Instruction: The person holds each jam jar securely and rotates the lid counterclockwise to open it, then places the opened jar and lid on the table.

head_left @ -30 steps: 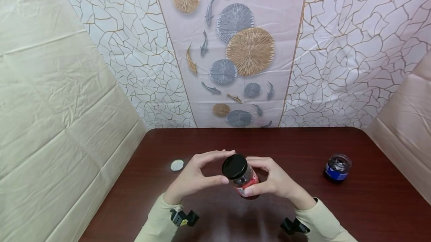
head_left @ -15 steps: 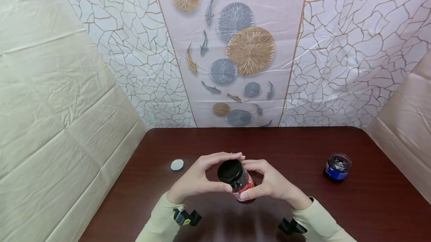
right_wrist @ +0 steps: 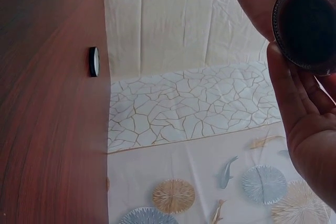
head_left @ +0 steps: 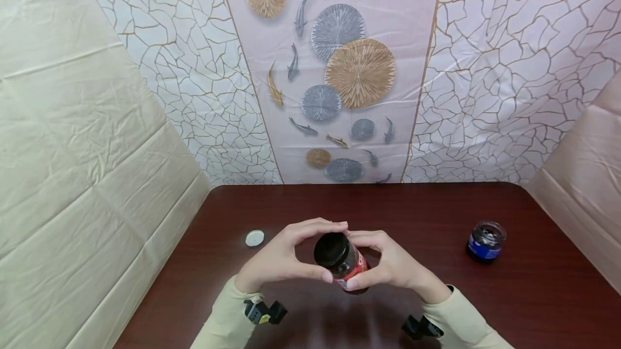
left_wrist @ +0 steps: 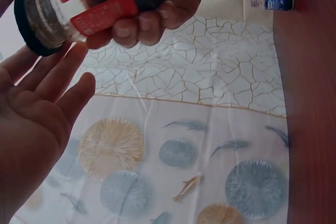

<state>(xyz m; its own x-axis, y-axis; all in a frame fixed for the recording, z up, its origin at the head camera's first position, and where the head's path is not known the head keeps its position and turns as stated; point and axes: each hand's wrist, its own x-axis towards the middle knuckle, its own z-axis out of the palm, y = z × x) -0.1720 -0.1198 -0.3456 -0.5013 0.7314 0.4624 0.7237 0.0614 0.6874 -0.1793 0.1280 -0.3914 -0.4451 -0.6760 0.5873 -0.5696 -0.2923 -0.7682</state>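
A glass jar (head_left: 358, 267) with a red label and dark contents is held tilted above the table, its black lid (head_left: 331, 249) toward the upper left. My right hand (head_left: 395, 260) grips the jar's body, thumb in front and fingers behind. Around the lid, my left hand (head_left: 278, 257) has its thumb on the near side and its fingers on the far side. In the left wrist view, some left fingertips touch the lid (left_wrist: 31, 22), while the little finger stands apart. The right wrist view has a dark round end of the jar (right_wrist: 307, 27) facing the camera.
A small blue-labelled glass jar (head_left: 487, 242), with no lid on it, stands at the right of the dark red table (head_left: 427, 209). A loose lid (head_left: 254, 238), white inside up, lies at the left. Patterned cloth (head_left: 359, 74) hangs behind the table.
The red-labelled jar has shifted slightly left and down in the right hand. The left hand's thumb and fingers have closed in around the black lid. The blue-labelled jar and loose lid stay put.
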